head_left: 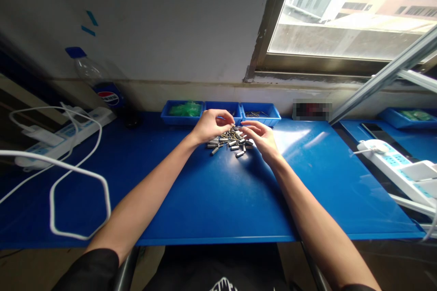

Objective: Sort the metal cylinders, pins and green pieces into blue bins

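My left hand [215,125] is above the back of a pile of small metal parts, its thumb and forefinger pinched together. Something tiny shows at the fingertips, too small to name. Close by on the right, my right hand [262,138] curves inward with thumb and forefinger near each other. Whatever they grip is too small to make out. Beneath both hands the pile mixes short silvery-black block-like pieces [234,148] with thin brass-coloured pins [232,134]. Part of the pile is hidden behind the fingers.
Behind the pile stand joined blue bins, one with green material [186,108], another with dark thin pieces [256,114]. A cola bottle [111,95] and white cable [106,186] are left on the blue table [218,204]. Power strips [392,159] flank it; a metal frame [378,72] rises right.
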Motion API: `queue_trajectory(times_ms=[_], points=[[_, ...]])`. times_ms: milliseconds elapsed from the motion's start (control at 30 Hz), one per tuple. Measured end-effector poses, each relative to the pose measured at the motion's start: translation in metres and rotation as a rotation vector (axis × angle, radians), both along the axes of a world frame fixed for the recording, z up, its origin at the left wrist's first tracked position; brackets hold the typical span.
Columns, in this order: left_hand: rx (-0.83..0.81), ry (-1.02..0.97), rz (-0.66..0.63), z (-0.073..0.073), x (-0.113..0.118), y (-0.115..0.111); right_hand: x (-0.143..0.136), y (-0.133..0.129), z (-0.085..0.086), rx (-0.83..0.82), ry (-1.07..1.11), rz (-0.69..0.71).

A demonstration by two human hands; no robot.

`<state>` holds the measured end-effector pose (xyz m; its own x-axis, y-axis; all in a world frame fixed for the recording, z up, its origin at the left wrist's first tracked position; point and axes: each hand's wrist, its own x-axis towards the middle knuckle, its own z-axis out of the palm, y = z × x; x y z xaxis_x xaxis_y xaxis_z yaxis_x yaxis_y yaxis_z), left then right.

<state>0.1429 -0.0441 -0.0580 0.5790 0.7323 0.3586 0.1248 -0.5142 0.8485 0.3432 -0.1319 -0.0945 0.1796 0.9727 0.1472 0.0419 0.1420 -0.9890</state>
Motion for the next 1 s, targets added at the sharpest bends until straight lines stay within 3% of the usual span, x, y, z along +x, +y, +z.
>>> queue_trajectory(times_ms=[333,433,533,700,1000], points=[[-0.118,-0.013,-0.074,0.0,0.001,-0.002,0.001,0.003,-0.007,-0.04,0.121,0.058],[-0.041,0.047,-0.039,-0.002,0.0,-0.001,0.002,0.004,-0.008,-0.046,0.1,0.042],[0.11,0.249,0.005,-0.005,-0.005,0.003,0.004,0.006,-0.011,0.015,0.105,-0.095],[0.201,0.591,-0.082,-0.015,-0.009,0.007,0.011,0.011,-0.017,0.14,0.156,-0.172],[0.311,0.675,-0.085,-0.018,-0.005,0.003,0.003,0.007,-0.01,0.069,0.157,-0.14]])
